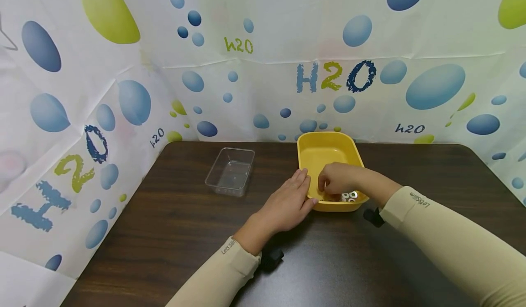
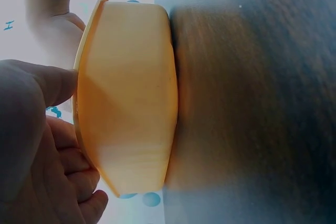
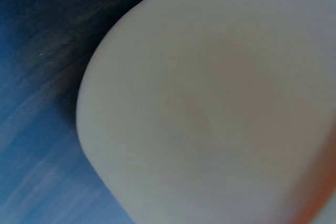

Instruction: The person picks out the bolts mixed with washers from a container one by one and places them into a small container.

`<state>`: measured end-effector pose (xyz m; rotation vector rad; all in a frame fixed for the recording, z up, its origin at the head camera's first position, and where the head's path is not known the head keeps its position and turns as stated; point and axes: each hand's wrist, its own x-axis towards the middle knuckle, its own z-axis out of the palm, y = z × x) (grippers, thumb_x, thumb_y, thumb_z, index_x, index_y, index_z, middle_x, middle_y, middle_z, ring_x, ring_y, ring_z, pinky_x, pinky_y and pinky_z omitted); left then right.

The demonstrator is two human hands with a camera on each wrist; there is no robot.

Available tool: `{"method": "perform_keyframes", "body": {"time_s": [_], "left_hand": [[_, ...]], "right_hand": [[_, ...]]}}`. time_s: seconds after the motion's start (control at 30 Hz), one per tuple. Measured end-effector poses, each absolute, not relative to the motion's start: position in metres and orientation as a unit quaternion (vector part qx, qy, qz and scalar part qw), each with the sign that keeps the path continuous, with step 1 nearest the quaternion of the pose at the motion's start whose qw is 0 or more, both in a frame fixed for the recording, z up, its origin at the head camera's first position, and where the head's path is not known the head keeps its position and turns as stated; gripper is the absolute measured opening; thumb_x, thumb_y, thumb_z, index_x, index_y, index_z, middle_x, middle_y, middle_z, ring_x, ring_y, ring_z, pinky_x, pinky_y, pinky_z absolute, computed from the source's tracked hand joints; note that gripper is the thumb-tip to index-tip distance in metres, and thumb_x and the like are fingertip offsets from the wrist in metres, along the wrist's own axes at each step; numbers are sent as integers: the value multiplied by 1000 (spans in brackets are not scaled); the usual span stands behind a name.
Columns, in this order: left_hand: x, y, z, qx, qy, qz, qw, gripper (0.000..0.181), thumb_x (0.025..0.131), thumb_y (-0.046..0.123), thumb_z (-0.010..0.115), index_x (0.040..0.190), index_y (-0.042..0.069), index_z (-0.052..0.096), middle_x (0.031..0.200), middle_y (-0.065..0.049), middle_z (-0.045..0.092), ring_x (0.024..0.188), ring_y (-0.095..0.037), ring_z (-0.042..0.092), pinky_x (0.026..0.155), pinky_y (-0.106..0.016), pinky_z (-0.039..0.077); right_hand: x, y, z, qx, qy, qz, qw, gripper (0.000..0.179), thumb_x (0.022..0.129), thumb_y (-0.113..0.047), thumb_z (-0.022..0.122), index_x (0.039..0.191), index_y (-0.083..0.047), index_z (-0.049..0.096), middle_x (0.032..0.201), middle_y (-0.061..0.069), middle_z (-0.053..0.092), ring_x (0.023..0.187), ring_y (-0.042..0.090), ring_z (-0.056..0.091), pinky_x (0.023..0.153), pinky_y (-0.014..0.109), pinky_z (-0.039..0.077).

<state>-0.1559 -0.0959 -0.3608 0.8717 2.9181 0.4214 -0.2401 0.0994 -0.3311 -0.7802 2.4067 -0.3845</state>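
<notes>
A yellow plastic tub (image 1: 328, 140) stands at the back of the table, right of centre. My left hand (image 1: 285, 202) rests at its near left corner, fingers fairly straight along the left rim. In the left wrist view the thumb (image 2: 58, 83) touches the rim, and the tub's outer wall (image 2: 126, 98) fills the middle. My right hand (image 1: 343, 178) reaches into the tub with bent fingers; its fingertips are hidden. Beside it, at the tub's near end, lie several small silvery ring-shaped pieces (image 1: 349, 196). The right wrist view shows mostly a blurred pale surface (image 3: 210, 103) close to the lens.
A clear plastic box (image 1: 230, 172) stands on the dark wooden table (image 1: 164, 234), left of the tub. Behind the table hangs a white sheet (image 1: 271, 92) with blue and green drops. Black wrist cameras sit under both cuffs.
</notes>
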Motion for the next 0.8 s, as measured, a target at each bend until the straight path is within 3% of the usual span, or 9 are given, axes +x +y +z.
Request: {"method": "perform_keyframes", "body": {"time_s": [0.23,0.4,0.57,0.8], "left_hand": [[-157,-97,-362,276,949,151,29,69,104,46,38,155,1,25,165,-11,13,153,-21,10,122,-35,18],[-157,-99,-363,261,950,171,29,75,102,49,43,155,0,21,165,-12,11,152,-21,15,121,-36,21],[-158,-100,-363,253,949,183,31,79,101,51,46,156,0,20,166,-12,10,152,-21,16,121,-36,23],[-160,-102,-365,248,948,194,32,82,99,53,48,156,2,18,166,-11,10,152,-22,17,121,-38,24]], "right_hand": [[-242,101,-330,-292,907,-151,264,5,85,-8,72,89,-10,74,74,-1,70,65,15,65,68,29,58],[-244,103,-328,-295,911,-145,251,17,84,-7,75,101,-8,76,89,-1,74,77,11,66,79,33,59],[-244,105,-327,-292,905,-170,258,19,90,-7,69,108,-4,75,88,1,74,70,13,68,73,29,60],[-245,107,-329,-304,911,-172,220,10,89,-17,73,81,-10,73,72,-2,68,64,12,59,63,25,54]]}}
